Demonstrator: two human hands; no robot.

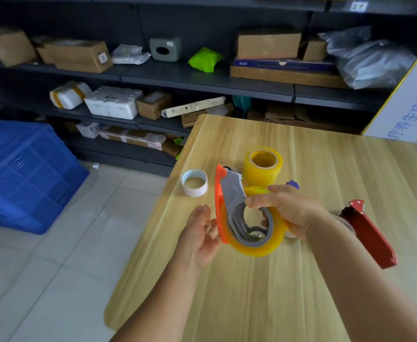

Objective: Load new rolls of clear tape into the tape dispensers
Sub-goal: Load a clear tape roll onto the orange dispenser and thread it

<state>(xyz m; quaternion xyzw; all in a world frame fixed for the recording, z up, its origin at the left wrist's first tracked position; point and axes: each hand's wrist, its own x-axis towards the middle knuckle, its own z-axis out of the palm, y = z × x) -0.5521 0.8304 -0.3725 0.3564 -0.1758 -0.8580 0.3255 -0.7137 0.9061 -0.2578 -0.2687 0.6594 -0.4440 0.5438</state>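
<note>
Near the tabletop's left edge sat a white tape roll. The left hand hovered with fingers loosely spread, holding nothing. Beside it, above the tabletop, the right hand gripped an orange-and-grey tape dispenser with a yellowish clear tape roll around it. Behind stood a second clear roll. A red dispenser lay toward the right edge.

1 head-worn wide-angle camera looks forward and down from above the near edge of the pale wooden table, close over the forearms. The table fills the frame from 3 to 6 o'clock, white tiled floor lies at 8 o'clock, dark metal shelving spans 12 o'clock.
</note>
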